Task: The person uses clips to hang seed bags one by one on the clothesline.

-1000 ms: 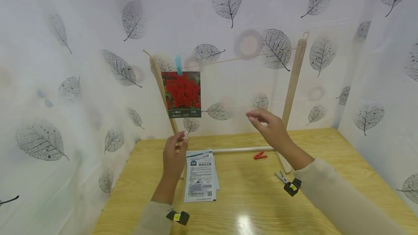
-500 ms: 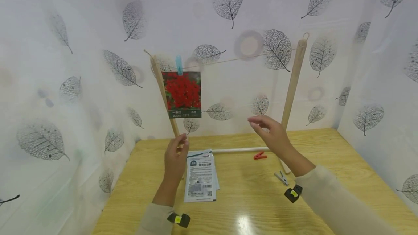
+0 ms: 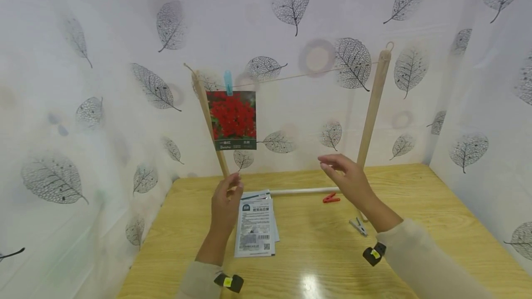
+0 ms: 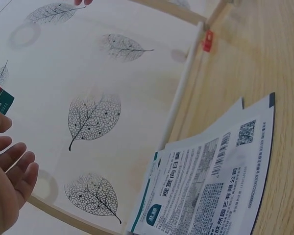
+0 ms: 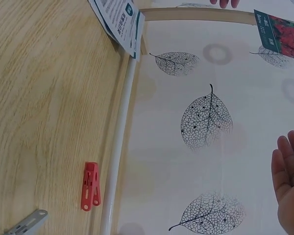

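A seed packet with red flowers (image 3: 232, 116) hangs from a string (image 3: 291, 77), held there by a blue clothespin (image 3: 228, 83). My left hand (image 3: 224, 204) is raised below it near the left post, fingers loosely bent around nothing. Beside that hand, printed seed packets (image 3: 255, 227) lie stacked on the table, back side up. My right hand (image 3: 347, 181) hovers in front of the right post, its fingers relaxed and holding nothing. Below it on the table are a red clothespin (image 3: 331, 198) and a grey clothespin (image 3: 358, 226); both also show in the right wrist view.
Two wooden posts (image 3: 372, 105) carry the string, with a white rod (image 3: 305, 191) joining them low down across the table (image 3: 316, 239). Leaf-patterned sheeting (image 3: 299, 119) closes in the back and sides.
Both hands have sunk slightly, and the left has shifted a little to the right. The hanging packet, the clothespins and the stacked packets have stayed where they were.
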The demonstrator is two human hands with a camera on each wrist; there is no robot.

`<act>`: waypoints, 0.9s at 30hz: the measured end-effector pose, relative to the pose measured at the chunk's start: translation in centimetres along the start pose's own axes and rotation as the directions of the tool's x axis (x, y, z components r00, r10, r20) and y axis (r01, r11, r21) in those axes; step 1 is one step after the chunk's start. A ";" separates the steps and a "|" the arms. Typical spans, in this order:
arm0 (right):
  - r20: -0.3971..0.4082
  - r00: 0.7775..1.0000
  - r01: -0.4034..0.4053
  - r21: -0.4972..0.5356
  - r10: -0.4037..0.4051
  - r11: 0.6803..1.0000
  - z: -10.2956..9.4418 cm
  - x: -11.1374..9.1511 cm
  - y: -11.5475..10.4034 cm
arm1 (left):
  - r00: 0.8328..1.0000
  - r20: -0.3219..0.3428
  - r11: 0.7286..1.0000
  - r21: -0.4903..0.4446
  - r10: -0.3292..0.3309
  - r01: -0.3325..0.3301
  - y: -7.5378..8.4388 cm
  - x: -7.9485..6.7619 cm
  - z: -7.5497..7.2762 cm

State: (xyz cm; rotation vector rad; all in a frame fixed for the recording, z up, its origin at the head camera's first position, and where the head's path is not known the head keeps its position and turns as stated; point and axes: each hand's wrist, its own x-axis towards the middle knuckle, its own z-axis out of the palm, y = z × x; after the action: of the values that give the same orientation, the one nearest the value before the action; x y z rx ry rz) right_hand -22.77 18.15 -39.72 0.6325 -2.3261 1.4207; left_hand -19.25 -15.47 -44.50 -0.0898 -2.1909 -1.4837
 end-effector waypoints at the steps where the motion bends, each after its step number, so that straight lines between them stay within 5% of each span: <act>1: 0.000 1.000 -0.001 0.003 0.001 1.000 0.0 -0.1 0.1 | 1.000 0.001 1.000 -0.004 -0.001 0.001 0.0 0.0 0.0; 27: 0.035 0.994 -0.098 -0.029 0.099 0.995 -0.1 -2.9 1.8 | 0.997 0.063 0.998 0.043 -0.048 0.045 -1.0 -1.2 0.4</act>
State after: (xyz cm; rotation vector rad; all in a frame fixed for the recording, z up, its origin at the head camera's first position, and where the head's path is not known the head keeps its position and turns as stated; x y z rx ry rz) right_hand -21.34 19.51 -42.49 0.5466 -2.4318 1.4282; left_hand -18.70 -15.29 -46.00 -0.0733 -2.2881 -1.4785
